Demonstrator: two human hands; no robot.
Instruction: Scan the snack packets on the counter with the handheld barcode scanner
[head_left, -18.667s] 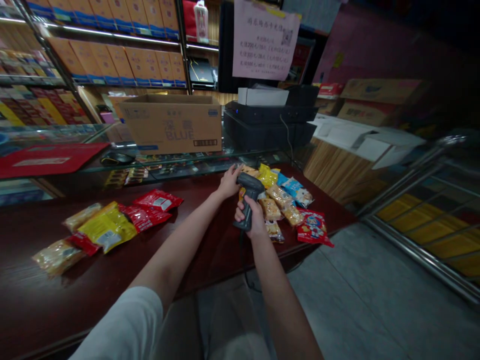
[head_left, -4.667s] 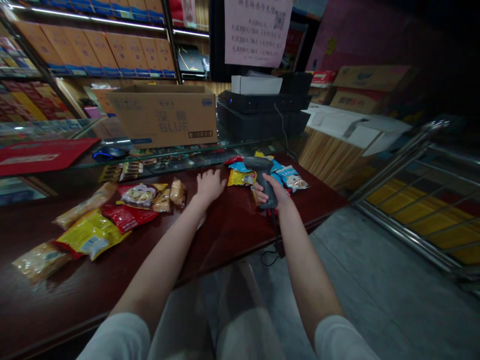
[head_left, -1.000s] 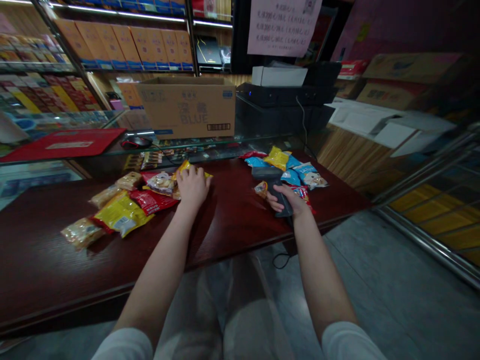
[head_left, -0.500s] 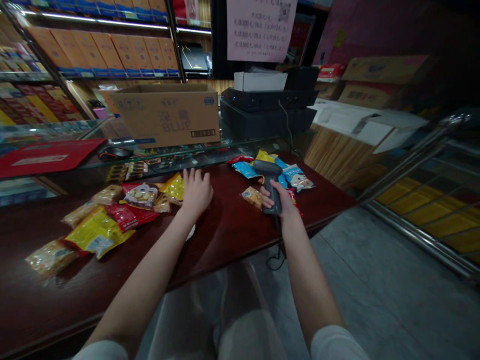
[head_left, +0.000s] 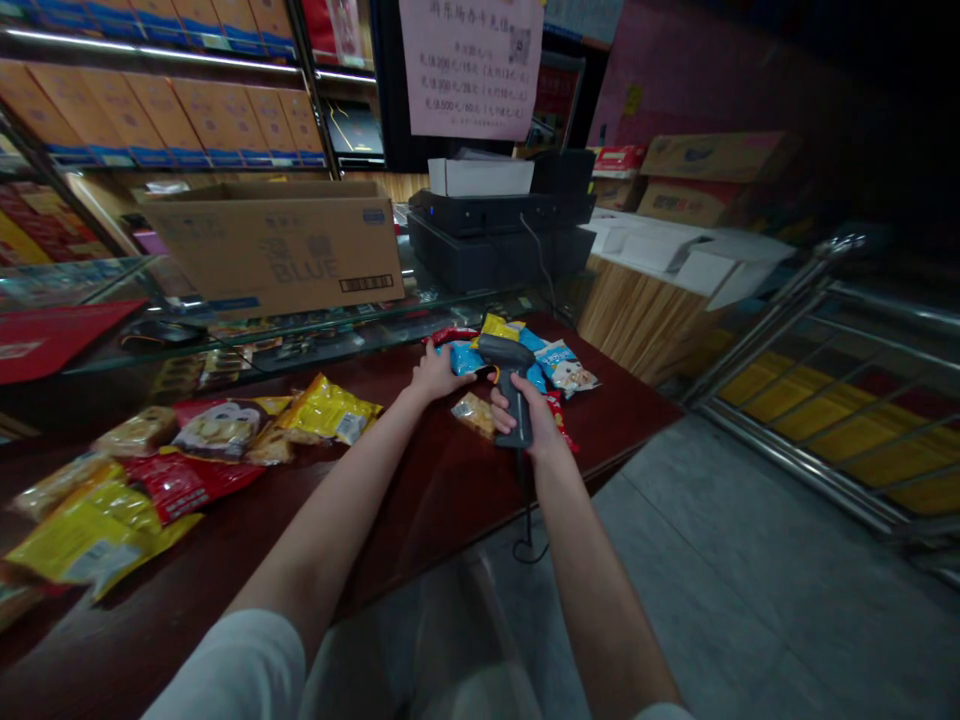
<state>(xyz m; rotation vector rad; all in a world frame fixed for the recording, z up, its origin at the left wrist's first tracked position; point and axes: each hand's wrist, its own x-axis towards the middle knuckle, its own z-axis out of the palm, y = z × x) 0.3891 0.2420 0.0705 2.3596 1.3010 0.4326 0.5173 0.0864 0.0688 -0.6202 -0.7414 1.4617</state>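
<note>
Okay, over at the dark red tabletop [head_left: 465, 500], the right hand [head_left: 521, 415] is closed firmly around a dark grey barcode scanner [head_left: 508, 395], held upright, its cord [head_left: 527, 510] dropping past the edge! The left hand [head_left: 439, 375] is open, palm down, just beside a blue snack packet [head_left: 463, 357], and a small clear snack bag [head_left: 474, 415] lies between the two hands.

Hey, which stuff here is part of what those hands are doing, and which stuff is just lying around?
Part of it:
right hand, gripping a barcode scanner
left hand, at a blue snack bag
yellow snack bag

Just lying around:
cardboard box
paper sign
red mat
</note>
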